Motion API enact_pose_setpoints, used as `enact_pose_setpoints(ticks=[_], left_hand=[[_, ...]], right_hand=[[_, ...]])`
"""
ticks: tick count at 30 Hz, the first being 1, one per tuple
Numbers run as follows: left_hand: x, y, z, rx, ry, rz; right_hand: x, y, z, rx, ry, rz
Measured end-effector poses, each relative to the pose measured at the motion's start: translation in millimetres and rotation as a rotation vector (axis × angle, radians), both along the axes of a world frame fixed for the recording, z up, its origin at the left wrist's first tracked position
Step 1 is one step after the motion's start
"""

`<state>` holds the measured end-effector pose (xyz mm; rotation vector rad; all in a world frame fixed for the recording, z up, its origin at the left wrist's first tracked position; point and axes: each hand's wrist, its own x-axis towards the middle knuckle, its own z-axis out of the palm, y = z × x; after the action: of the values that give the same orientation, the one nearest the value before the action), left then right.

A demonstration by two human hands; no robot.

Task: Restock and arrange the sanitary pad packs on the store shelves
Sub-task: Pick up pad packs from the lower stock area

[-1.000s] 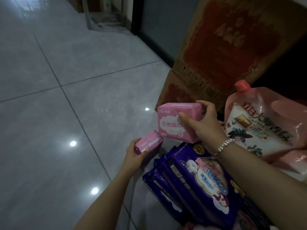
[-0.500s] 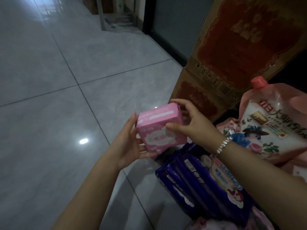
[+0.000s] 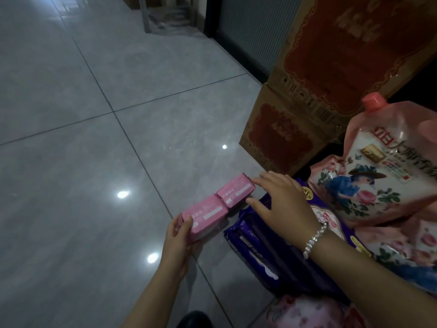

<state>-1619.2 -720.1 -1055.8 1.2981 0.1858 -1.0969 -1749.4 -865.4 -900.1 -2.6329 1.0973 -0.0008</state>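
On floor, pink packs (image 3: 218, 204) now (side-by-side).

Stock laid out on the floor of a dim shop or stockroom.

Retail goods crowd one side of a glossy grey tiled floor (image 3: 94, 162): stacked brown cartons (image 3: 319, 91) printed with red ornamental panels, a large pink spouted refill pouch (image 3: 383, 166) with floral label, purple sanitary pad packs (image 3: 272, 245) lying in a pile, and two small pink pad packs (image 3: 220, 207) set end to end on the tiles. Ceiling lights glint off the floor; a dark-framed panel (image 3: 248, 31) stands behind the cartons.
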Motion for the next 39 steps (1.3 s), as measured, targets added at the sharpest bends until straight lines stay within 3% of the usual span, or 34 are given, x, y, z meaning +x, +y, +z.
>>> enact_pose_setpoints(ticks=[9,15,18,25,34,39], left_hand=[[-8.4,-11.7,-15.8,0.070,-0.054,-0.001],[-14.7,-11.8,3.7,0.338,-0.431,-0.191],[-22.8,-17.4,42.1,0.355,-0.679,-0.247],[-62.5,-29.7,170.5,0.083,-1.117,-0.382],[-146.1,-60.6,332.7,-0.329,-1.536,-0.536],[-199.5,-88.5,400.9,-0.467,-1.623,-0.584]], right_hand=[[-12.8,6.1,-12.0,-0.024,-0.066,0.010],[-17.9,9.5,-10.1,-0.031,-0.128,0.034],[-26.6,16.0,1.9,-0.044,-0.156,0.031],[-74.5,38.1,71.1,-0.218,-0.189,-0.044],[-186.5,47.4,197.3,-0.493,-0.347,-0.242],[-255.1,38.4,251.9,-0.644,-0.449,-0.351]])
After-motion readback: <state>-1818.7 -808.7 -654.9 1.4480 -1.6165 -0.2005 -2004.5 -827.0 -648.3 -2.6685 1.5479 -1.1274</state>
